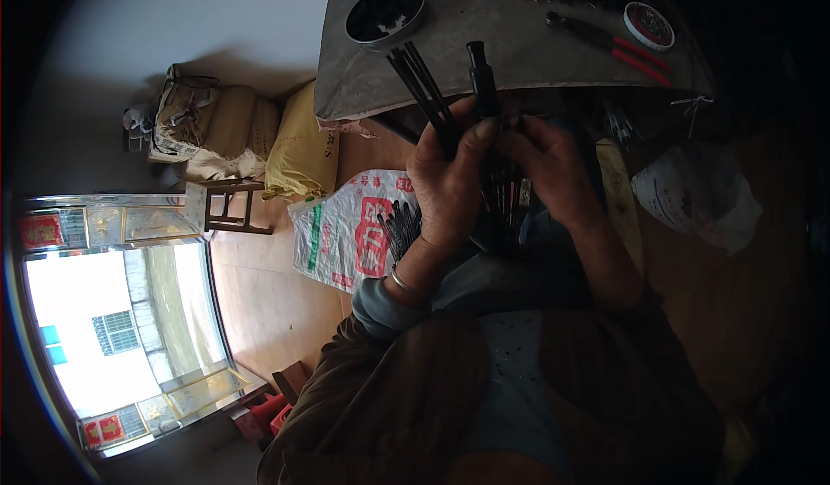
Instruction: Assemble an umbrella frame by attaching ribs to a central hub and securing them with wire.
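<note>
Several thin black rods [418, 80] stick up out of my left hand [445, 182], which is closed around them. The same hand also grips a black stepped tube [482, 77], with the thumb pressed near its lower end. Close beside that thumb, my right hand [546, 163] is closed in a pinch; the small part at its fingertips is too dark to make out. More black rods [501, 198] show below and between the hands. Another bunch of black rods [400, 228] lies by my left wrist, over a printed white sack.
On the grey-covered table [510, 53] ahead are a bowl of small black parts [386, 15], red-handled pliers [638, 60] and a round dish of small pieces [648, 26]. The white sack [346, 234], yellow sacks [303, 143] and a wooden stool [232, 206] stand left; a plastic bag [700, 195] hangs right.
</note>
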